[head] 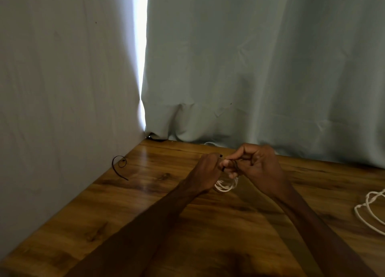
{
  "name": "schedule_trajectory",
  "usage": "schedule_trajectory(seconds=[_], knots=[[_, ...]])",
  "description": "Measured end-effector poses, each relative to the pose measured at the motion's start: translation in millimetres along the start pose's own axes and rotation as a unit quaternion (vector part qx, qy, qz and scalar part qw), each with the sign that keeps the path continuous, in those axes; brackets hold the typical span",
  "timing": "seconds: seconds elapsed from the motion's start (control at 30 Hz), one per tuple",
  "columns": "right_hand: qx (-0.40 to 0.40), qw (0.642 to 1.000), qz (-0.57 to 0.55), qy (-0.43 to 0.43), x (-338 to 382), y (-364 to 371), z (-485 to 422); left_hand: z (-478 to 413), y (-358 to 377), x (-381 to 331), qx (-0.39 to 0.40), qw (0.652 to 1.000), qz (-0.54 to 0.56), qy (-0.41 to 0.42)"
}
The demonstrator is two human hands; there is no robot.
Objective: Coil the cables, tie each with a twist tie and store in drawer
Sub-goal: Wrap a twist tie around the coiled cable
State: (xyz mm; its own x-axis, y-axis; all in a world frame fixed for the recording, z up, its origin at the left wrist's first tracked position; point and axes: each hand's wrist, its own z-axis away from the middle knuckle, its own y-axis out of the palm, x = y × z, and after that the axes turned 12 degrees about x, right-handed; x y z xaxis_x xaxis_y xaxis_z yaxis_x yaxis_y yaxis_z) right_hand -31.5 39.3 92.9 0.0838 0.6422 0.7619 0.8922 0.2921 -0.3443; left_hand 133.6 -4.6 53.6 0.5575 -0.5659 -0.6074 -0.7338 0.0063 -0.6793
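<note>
Both hands meet above the middle of the wooden table (pixel 145 193). My left hand (pixel 207 166) grips the top of a small coil of white cable (pixel 226 185), whose loops hang below the fingers. My right hand (pixel 258 162) pinches a thin black twist tie (pixel 236 165) that wraps around the coil's top. The tie's dark ends stick out between the two hands. Most of the coil is hidden by my fingers.
A second black twist tie (pixel 119 166), curled, lies on the table at the left by the wall. A loose white cable (pixel 373 210) lies at the right edge. Pale curtains (pixel 250 68) hang behind the table. No drawer is in view.
</note>
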Motion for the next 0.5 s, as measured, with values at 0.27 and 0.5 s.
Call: schedule_trajectory(seconds=[0.27,0.5], knots=[[-0.112,0.992,0.030,0.046,-28,-25,2,12,25,-4,0.060,0.982,-0.133,0.119],[-0.074,0.973,-0.044,0.212,-39,-24,4,9,28,-4,-0.030,0.967,-0.210,0.143]])
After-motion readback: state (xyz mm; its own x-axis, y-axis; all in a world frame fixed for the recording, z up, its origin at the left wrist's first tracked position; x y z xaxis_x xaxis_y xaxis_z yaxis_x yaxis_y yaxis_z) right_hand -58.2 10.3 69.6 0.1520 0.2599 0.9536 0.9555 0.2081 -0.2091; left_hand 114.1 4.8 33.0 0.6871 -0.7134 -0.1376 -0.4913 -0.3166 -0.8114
